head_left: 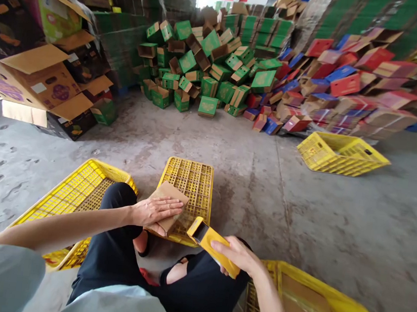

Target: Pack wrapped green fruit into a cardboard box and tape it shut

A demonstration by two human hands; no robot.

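My left hand (pixel 158 211) lies flat on a small brown cardboard box (pixel 170 194), fingers stretched out across its top. The box rests at a slant on an upturned yellow plastic crate (pixel 191 176) between my knees. My right hand (pixel 233 255) is wrapped round a yellow tape dispenser (pixel 217 244). Its head points at the box and sits just right of it, over the crate's near right corner. Whether tape runs between the dispenser and the box I cannot tell.
A yellow crate (pixel 74 194) stands at my left, and another (pixel 356 310) at my right holds flat taped cardboard (pixel 308 305). Farther off are a yellow crate (pixel 343 153), a heap of green boxes (pixel 208 105), red and blue boxes (pixel 344 85), and large open cartons (pixel 41 79).
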